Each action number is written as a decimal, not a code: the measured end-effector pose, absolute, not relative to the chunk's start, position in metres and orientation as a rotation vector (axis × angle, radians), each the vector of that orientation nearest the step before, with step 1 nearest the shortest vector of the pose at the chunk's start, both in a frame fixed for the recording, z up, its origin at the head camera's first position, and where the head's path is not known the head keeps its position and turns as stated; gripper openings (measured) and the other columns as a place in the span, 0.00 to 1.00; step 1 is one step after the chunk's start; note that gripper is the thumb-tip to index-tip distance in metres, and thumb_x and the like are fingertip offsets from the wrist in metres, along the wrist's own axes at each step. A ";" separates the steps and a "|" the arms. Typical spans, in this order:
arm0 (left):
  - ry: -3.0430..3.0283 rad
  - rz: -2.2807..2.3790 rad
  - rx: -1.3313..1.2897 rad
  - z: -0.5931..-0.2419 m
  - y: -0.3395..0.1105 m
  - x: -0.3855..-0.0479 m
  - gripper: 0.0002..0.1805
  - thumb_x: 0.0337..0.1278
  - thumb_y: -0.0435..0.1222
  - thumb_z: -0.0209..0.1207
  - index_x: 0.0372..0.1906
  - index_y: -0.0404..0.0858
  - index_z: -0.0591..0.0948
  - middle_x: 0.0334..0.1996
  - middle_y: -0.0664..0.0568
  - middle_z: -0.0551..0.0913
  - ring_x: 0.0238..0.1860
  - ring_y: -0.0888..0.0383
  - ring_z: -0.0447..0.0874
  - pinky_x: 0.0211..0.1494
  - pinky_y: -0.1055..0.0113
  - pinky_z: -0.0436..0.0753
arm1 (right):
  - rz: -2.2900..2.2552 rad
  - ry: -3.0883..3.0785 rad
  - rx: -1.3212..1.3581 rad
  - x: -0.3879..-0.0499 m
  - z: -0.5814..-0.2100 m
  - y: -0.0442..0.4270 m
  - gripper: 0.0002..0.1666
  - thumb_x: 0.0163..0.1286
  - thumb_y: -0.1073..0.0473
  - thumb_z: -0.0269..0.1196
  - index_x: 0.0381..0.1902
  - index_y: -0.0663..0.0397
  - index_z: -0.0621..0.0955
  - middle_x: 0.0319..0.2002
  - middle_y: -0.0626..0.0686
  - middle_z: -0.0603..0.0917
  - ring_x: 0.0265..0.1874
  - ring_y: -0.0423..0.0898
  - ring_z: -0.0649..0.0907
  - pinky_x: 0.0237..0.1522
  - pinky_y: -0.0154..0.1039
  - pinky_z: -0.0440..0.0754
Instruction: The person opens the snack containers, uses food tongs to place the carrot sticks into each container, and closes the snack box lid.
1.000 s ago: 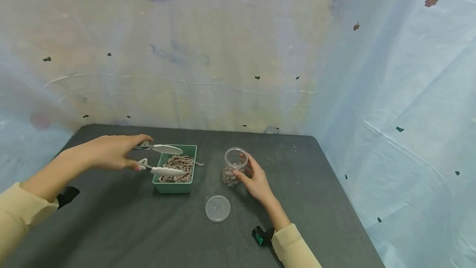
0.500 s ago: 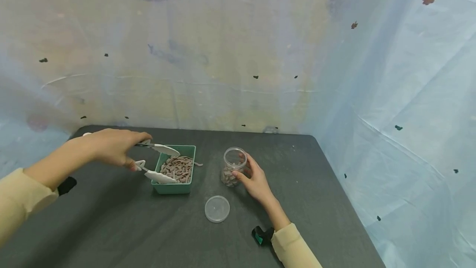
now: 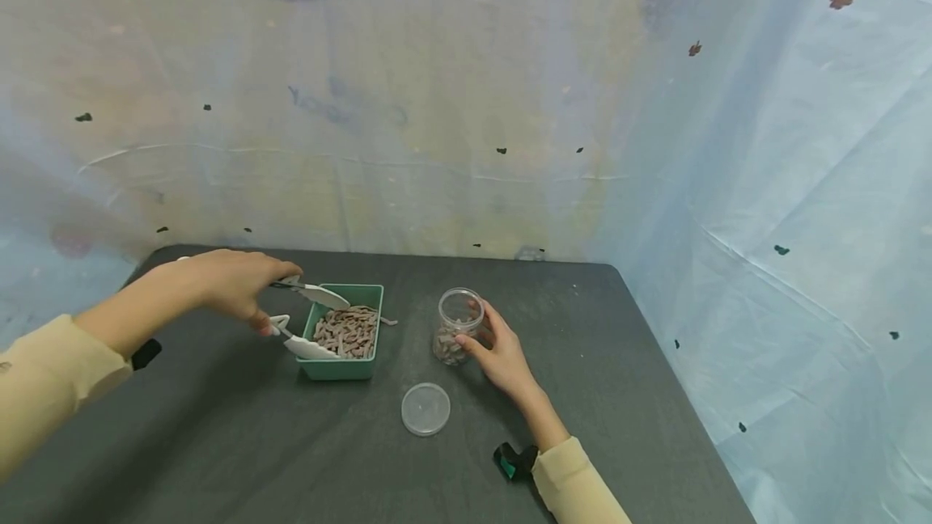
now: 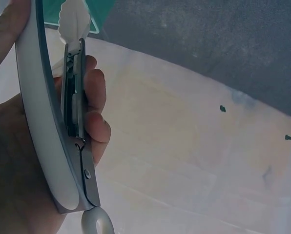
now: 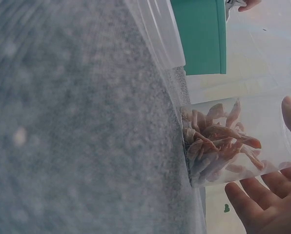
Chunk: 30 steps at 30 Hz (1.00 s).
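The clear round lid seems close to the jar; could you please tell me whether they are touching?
Apart: the head view shows a strip of dark tabletop between the clear round lid and the clear jar.

Curtained-off workspace, printed sheeting [image 3: 444,79] behind dark table [image 3: 604,370]

The left hand [image 3: 236,285] is hiding much of the tongs [image 3: 324,296], and I'm not making out whether their tips are touching the strips [image 3: 351,333]. The right hand [image 3: 502,352] is covering one side of the jar [image 3: 445,323]. In the right wrist view, the jar's mouth and the lid [image 5: 162,36] are running off the edges, while the tabletop [image 5: 87,122] is blurring. In the left wrist view, the top edge is cutting off the green tub [image 4: 102,10].
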State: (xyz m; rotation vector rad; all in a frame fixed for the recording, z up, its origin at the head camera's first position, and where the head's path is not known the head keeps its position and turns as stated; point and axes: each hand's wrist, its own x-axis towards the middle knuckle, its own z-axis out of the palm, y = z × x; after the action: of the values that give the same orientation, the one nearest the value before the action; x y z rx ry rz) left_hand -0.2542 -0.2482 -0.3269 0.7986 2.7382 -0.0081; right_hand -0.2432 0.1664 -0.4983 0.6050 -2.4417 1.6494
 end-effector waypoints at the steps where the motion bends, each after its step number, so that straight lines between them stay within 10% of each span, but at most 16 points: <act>1: 2.740 -0.009 0.802 -0.327 -0.248 -0.254 0.57 0.43 0.57 0.80 0.73 0.28 0.70 0.64 0.34 0.79 0.57 0.37 0.83 0.50 0.39 0.83 | 1.648 -2.442 0.606 -0.243 -0.498 0.167 0.43 0.71 0.59 0.71 0.79 0.53 0.66 0.73 0.56 0.73 0.72 0.57 0.74 0.67 0.55 0.77; 30: 2.671 -0.035 0.800 -0.335 -0.235 -0.252 0.45 0.50 0.47 0.79 0.69 0.28 0.74 0.62 0.34 0.80 0.59 0.34 0.81 0.53 0.40 0.83 | 1.637 -2.445 0.625 -0.241 -0.498 0.166 0.43 0.72 0.58 0.70 0.79 0.59 0.65 0.74 0.60 0.72 0.72 0.60 0.74 0.67 0.57 0.76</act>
State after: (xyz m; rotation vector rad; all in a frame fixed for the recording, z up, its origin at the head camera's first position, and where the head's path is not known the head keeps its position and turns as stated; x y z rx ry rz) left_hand -0.2517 -0.2351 -0.3353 0.7996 2.6712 -0.0345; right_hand -0.2410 0.1658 -0.4980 0.6253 -2.4450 1.6367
